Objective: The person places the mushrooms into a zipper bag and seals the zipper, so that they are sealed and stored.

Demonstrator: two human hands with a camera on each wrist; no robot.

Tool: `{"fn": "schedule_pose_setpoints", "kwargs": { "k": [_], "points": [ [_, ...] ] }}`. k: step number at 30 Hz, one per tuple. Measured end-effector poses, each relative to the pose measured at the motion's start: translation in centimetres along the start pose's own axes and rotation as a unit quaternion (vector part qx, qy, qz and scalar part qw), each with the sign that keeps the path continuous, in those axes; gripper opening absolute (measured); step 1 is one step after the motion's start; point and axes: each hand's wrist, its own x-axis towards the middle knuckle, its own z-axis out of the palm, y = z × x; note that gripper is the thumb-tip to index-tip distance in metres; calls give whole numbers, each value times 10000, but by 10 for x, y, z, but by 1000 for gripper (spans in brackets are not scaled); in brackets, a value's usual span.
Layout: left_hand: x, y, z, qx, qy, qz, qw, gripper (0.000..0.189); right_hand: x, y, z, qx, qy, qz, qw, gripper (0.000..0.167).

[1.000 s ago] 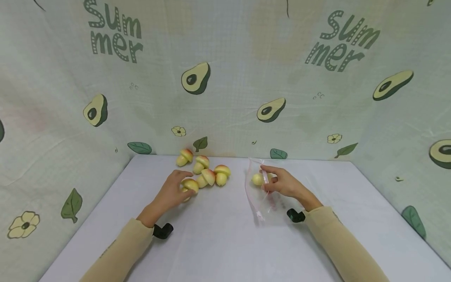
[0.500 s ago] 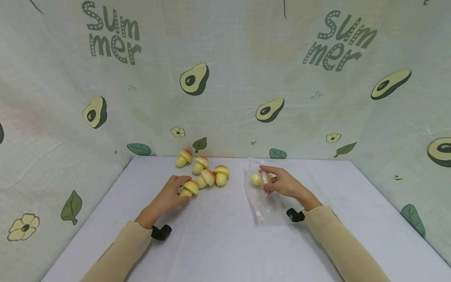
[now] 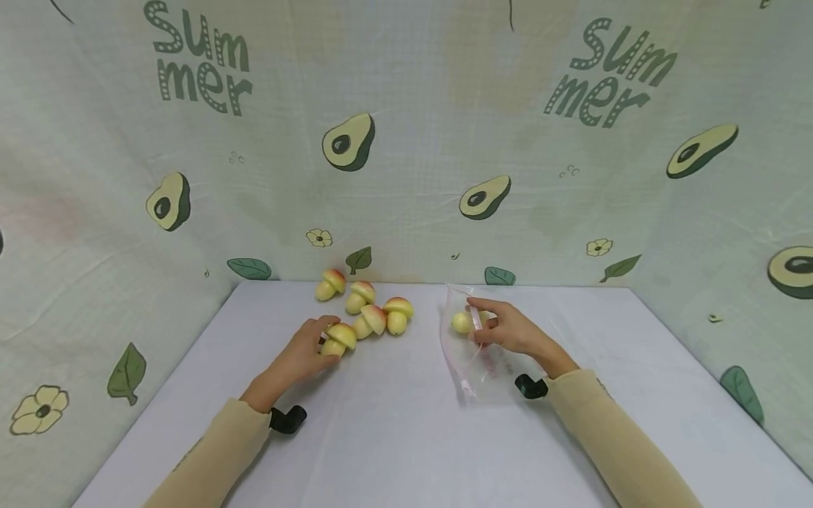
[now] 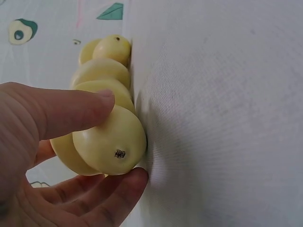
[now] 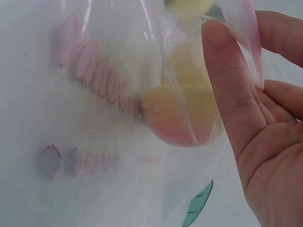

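Note:
My left hand grips a yellow toy mushroom at the near end of a small group on the table. In the left wrist view the thumb lies on one side of this mushroom and the fingers curl round the other. My right hand pinches the pink-edged opening of a clear zip bag, thumb on one side and fingers on the other. Inside the bag is a toy mushroom with a reddish cap, partly covered by the right hand in the head view.
Several more toy mushrooms with yellow and red caps lie just beyond the left hand, close together. The white tabletop ends at a hanging cloth printed with avocados, which also rises on both sides.
The left hand's fingers have closed round the near toy mushroom, which now shows more fully and sits slightly tilted. The right hand and the bag stay in place.

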Motion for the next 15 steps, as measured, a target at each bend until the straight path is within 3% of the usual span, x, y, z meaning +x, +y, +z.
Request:
{"fn": "schedule_pose_setpoints", "kwargs": {
  "k": [15],
  "points": [
    [-1, 0, -1, -3, 40, -75, 10000, 66, -1, -3, 2, -75, 27, 43, 10000, 75]
  ]
}}
